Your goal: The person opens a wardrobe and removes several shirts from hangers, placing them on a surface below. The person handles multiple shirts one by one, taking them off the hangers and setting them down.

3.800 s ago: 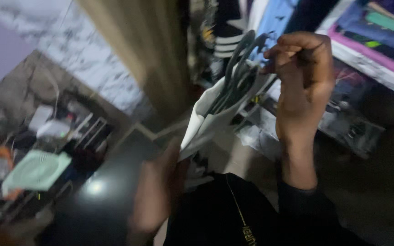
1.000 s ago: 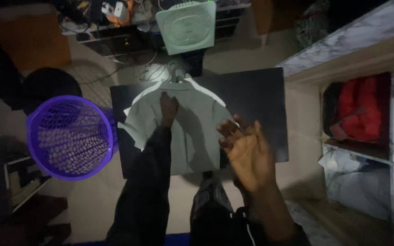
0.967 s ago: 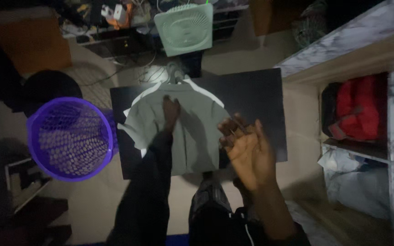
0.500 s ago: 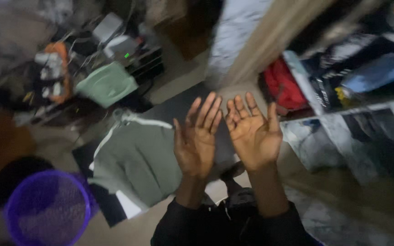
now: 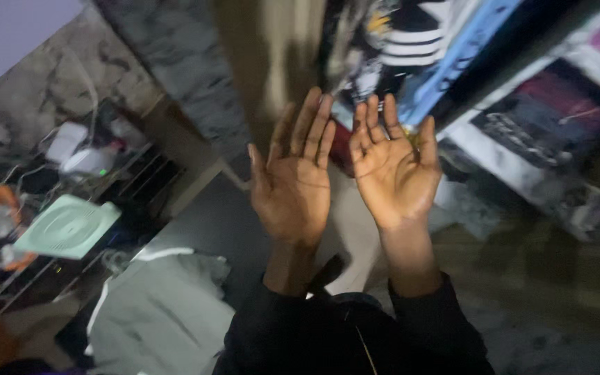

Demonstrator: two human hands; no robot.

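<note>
Up before the camera, side by side and apart: left hand and right hand, palms up, fingers spread, holding nothing, touching nothing. Much the same pose as half a second ago, though raised further against the wardrobe shelves with their folded clothes, and now with a slightly wider gap between the two. Down at lower left, well below the hands: pale green shirt with white trim, lying spread on the dark board, partly cut off by the black sleeves. A second ago flat under the left hand, right hand hovering beside; now let go entirely and pushed toward the corner of the view. Pale green square fan at far left, shifted down from its place near the top edge. Purple basket gone from sight. Whole picture tilted and somewhat blurred, shelf contents hard to make out.
</note>
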